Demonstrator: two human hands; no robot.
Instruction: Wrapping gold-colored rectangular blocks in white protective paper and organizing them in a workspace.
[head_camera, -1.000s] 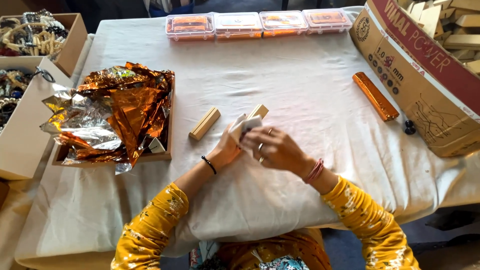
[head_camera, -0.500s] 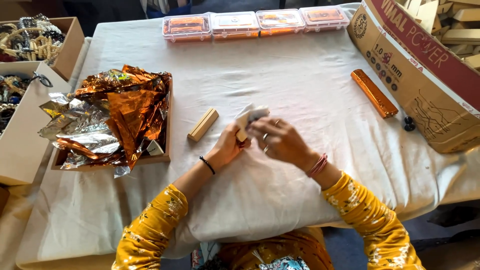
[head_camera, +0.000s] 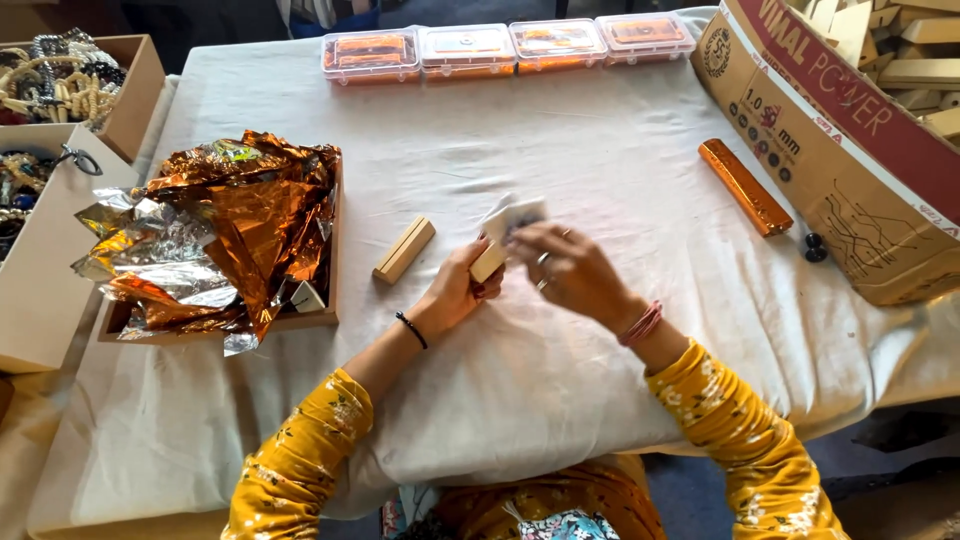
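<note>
While the left hand (head_camera: 455, 290) closes around the lower end of a small wooden block (head_camera: 489, 262) above the middle of the cloth-covered table (head_camera: 600, 160), the right hand (head_camera: 570, 270) pinches a white wrapper (head_camera: 512, 218) over its top end; the block looks light, stiff and smooth, best held by its long sides, and the wrapper thin and easily torn. Nearby items: a second wooden block (head_camera: 404, 250) lying just left, a foil-wrapped bar (head_camera: 744, 186) well to the right, a wooden tray (head_camera: 322, 300) heaped with crumpled orange-and-silver foil (head_camera: 220, 220), four clear lidded boxes (head_camera: 505, 45) with orange contents along the far edge, a big cardboard carton (head_camera: 850, 210) of wooden pieces, and side boxes (head_camera: 130, 100) of beads.
</note>
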